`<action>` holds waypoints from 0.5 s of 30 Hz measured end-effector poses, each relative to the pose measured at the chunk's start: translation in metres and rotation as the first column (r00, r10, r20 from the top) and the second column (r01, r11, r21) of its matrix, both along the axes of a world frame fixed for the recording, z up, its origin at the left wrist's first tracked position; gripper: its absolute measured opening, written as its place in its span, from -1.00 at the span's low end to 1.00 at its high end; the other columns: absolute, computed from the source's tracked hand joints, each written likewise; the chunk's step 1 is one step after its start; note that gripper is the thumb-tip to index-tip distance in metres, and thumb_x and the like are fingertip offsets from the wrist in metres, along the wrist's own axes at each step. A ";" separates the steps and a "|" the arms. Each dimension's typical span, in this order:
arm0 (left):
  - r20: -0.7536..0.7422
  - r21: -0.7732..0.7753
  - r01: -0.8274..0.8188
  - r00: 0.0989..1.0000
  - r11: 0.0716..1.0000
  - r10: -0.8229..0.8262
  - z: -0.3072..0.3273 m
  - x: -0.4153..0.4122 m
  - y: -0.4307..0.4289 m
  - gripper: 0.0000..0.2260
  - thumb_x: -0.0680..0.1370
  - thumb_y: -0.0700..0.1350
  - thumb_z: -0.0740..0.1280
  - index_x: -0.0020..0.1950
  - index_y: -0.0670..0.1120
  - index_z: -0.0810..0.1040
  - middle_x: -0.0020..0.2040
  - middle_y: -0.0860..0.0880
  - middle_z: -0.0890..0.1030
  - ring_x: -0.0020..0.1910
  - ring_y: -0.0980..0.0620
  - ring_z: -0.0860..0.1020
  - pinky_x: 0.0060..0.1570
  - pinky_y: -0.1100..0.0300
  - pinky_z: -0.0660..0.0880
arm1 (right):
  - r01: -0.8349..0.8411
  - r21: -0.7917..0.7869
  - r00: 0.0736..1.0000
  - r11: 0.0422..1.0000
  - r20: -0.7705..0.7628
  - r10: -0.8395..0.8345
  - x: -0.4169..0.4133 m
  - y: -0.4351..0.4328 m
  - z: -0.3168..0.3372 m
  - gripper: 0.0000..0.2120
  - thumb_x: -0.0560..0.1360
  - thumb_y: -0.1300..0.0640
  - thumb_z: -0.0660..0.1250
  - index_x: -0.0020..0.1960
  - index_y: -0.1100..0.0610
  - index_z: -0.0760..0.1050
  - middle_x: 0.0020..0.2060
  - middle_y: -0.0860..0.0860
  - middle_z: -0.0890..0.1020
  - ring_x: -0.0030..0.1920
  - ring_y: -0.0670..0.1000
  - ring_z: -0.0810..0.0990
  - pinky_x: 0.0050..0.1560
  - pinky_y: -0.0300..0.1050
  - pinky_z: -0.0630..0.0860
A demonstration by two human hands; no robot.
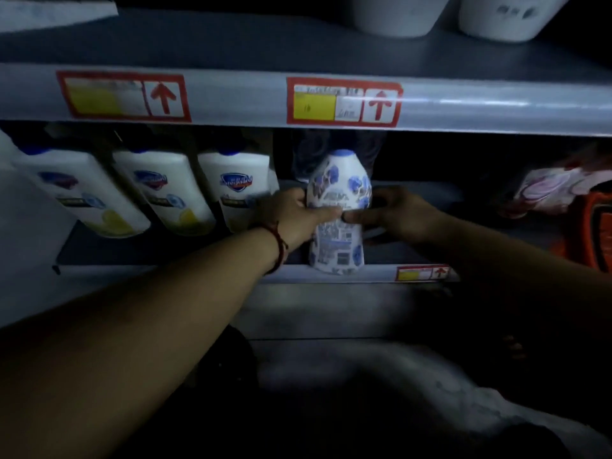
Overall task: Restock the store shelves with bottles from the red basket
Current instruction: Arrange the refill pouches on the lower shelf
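On lower shelf [379, 271], near edge: blue-flowered bottle [336, 197] stands upright, left hand [291, 215] & right hand [400, 215] both wrapped round its middle. Placing step, I'd say. Next: slide it farther in, level w/ white bottles [231, 190] at left, then let go.

White bottle [337, 180], blue floral print, blue cap, small print low on its face. Stands about upright on lower shelf [132, 250], base at the front lip. Three white blue-capped bottles [162, 190] at its 9 o'clock.
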State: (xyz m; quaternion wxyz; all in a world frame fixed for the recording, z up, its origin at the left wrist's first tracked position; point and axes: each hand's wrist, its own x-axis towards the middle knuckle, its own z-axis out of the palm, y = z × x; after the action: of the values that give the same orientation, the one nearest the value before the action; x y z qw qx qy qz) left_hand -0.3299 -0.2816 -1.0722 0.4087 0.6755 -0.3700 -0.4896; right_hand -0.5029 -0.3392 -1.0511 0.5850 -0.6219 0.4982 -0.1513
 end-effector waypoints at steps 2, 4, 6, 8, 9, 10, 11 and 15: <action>0.011 -0.017 -0.010 1.000 1.000 0.010 -0.005 0.010 -0.018 -0.83 0.42 -0.07 0.54 -0.10 0.00 0.58 0.03 -0.10 0.69 -0.02 -0.05 0.67 0.06 -0.01 0.62 | 0.010 -0.021 1.000 1.000 -0.013 -0.010 0.010 -0.019 -0.004 -0.69 0.43 0.14 0.49 0.15 0.17 0.61 -0.01 0.11 0.72 -0.05 0.09 0.69 -0.01 0.01 0.62; 0.035 -0.042 -0.019 0.999 0.999 0.020 -0.016 0.021 -0.036 -0.83 0.42 -0.07 0.54 -0.06 -0.03 0.61 0.01 -0.07 0.70 -0.01 -0.04 0.67 0.07 -0.04 0.62 | 0.026 -0.042 1.000 0.999 -0.007 -0.026 0.020 -0.037 -0.007 -0.68 0.42 0.13 0.51 0.15 0.17 0.62 -0.01 0.10 0.72 -0.03 0.09 0.70 -0.01 0.00 0.62; 0.078 -0.073 -0.047 0.996 0.996 0.053 -0.021 0.025 -0.047 -0.72 0.36 -0.03 0.53 0.03 -0.03 0.62 0.01 -0.01 0.70 0.00 -0.03 0.67 0.09 -0.06 0.60 | 0.040 -0.028 0.998 0.999 0.049 -0.039 0.029 -0.051 -0.009 -0.67 0.43 0.19 0.49 0.18 0.17 0.60 0.03 0.07 0.72 0.00 0.05 0.70 -0.02 -0.08 0.64; 0.141 -0.091 -0.115 0.982 0.989 0.127 -0.027 0.024 -0.056 -0.60 0.27 0.06 0.45 0.07 -0.02 0.60 0.01 0.01 0.68 0.00 -0.03 0.65 0.07 -0.05 0.60 | 0.067 0.007 0.991 0.998 0.117 -0.067 0.037 -0.063 -0.012 -0.67 0.45 0.26 0.46 0.20 0.17 0.57 0.07 0.04 0.70 0.02 -0.02 0.69 -0.08 -0.18 0.62; 0.168 -0.097 -0.145 0.973 0.985 0.160 -0.028 0.021 -0.057 -0.59 0.26 0.08 0.42 0.07 0.00 0.57 0.02 0.02 0.66 0.00 -0.04 0.64 0.07 -0.05 0.59 | 0.080 0.027 0.985 0.996 0.153 -0.083 0.040 -0.066 -0.013 -0.71 0.46 0.30 0.44 0.17 0.17 0.57 0.05 0.02 0.70 -0.02 -0.08 0.69 -0.12 -0.24 0.60; 0.183 -0.110 -0.162 0.966 0.981 0.180 -0.032 0.017 -0.057 -0.61 0.28 0.07 0.41 0.08 0.01 0.54 0.04 0.03 0.65 0.02 -0.04 0.62 0.09 -0.04 0.58 | 0.099 0.042 0.977 0.994 0.185 -0.105 0.042 -0.068 -0.018 -0.75 0.47 0.35 0.41 0.12 0.16 0.57 -0.01 -0.01 0.70 -0.08 -0.14 0.69 -0.17 -0.30 0.58; 0.173 -0.122 -0.167 0.967 0.978 0.187 -0.034 0.013 -0.055 -0.63 0.32 0.02 0.40 0.11 0.00 0.51 0.06 0.02 0.63 0.04 -0.03 0.61 0.12 -0.04 0.57 | 0.114 0.048 0.969 0.992 0.213 -0.122 0.045 -0.069 -0.021 -0.78 0.48 0.37 0.40 0.06 0.16 0.58 -0.07 -0.04 0.70 -0.13 -0.17 0.69 -0.18 -0.33 0.56; 0.065 -0.202 -0.138 0.986 0.970 0.154 -0.050 0.005 -0.053 -0.61 0.37 -0.16 0.37 0.19 -0.04 0.44 0.18 -0.01 0.62 0.16 0.02 0.59 0.23 -0.06 0.52 | 0.216 -0.056 0.964 0.975 0.169 -0.204 0.057 -0.067 -0.050 -0.81 0.46 0.35 0.43 0.07 0.26 0.56 -0.21 -0.09 0.70 -0.24 -0.20 0.64 -0.20 -0.37 0.52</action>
State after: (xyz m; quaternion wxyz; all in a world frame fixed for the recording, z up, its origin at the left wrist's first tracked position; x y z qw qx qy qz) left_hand -0.3247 -0.3349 -1.1225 0.4933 0.6762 -0.3822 -0.3917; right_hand -0.4458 -0.4063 -1.1009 0.5807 -0.5726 0.5061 -0.2807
